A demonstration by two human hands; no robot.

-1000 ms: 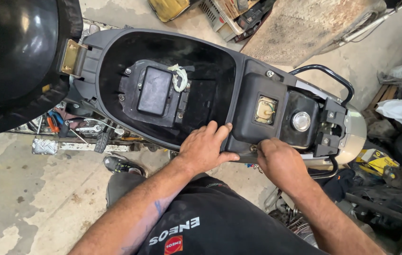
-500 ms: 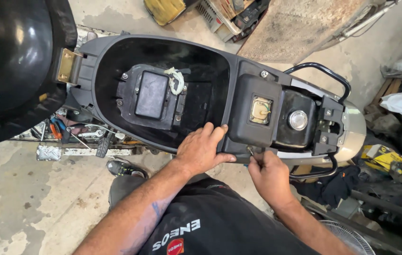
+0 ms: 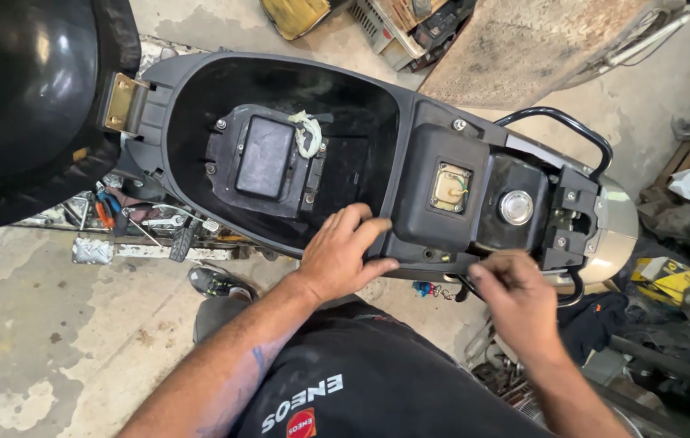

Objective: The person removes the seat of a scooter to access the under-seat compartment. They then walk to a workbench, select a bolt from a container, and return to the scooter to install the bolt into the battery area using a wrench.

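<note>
Two hands at the black plastic under-seat tub (image 3: 280, 89): left hand (image 3: 343, 253) spread flat on its near rim, right hand (image 3: 517, 298) just right, fingers pinched, contents unclear.

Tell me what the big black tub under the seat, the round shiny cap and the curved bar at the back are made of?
The black tub looks like moulded plastic: matt, dull, smooth rounded walls. The left hand rests on its rim. The round cap seems polished or chromed metal, since it gleams brightly. The curved bar is probably painted metal tubing: thin, black, slightly glossy.
</note>
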